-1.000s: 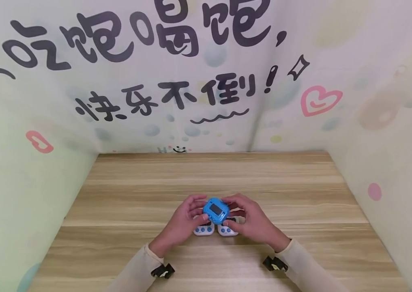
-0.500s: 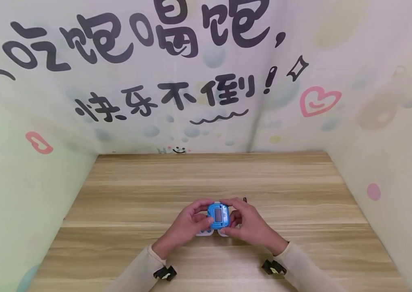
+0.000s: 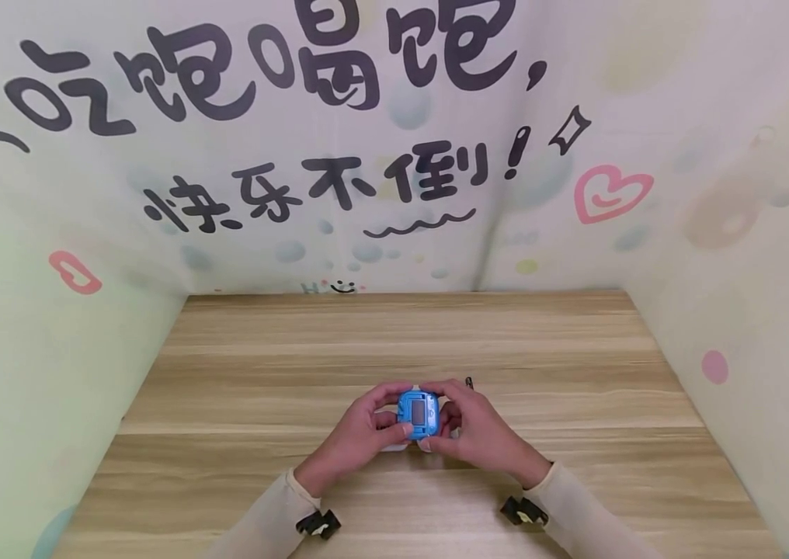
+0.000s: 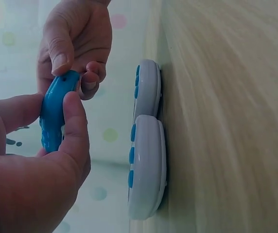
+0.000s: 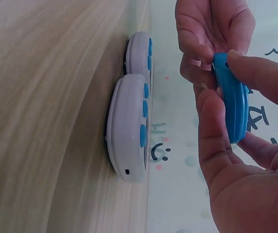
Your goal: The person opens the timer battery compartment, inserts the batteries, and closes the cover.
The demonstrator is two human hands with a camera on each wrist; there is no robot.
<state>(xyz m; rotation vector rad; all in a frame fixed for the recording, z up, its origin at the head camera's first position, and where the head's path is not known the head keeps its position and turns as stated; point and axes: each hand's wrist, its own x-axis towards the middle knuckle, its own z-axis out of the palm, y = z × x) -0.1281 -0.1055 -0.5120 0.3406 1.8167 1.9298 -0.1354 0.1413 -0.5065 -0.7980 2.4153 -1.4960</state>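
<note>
Between both hands, above the wooden table, is a small blue rounded electronic device [image 3: 418, 414] with a grey screen facing up. My left hand [image 3: 352, 431] pinches its left side, thumb at the near edge and fingers along the far edge. On the opposite side my right hand [image 3: 481, 431] holds it the same way. Seen edge-on in the left wrist view, the blue device [image 4: 54, 114] is clear of the table. Beneath the hands lie two white devices with blue buttons, the nearer white device [image 4: 147, 167] and another white device [image 4: 147, 90] beyond; the head view mostly hides them.
The wooden table [image 3: 401, 334] meets printed walls at the back and both sides. A small dark object [image 3: 469, 383] shows just behind the right hand. Black straps [image 3: 318, 523] sit on the sleeves.
The blue device has turned from a tilt to nearly square with the table edge and come slightly nearer. Both hands moved with it, covering more of the white devices.
</note>
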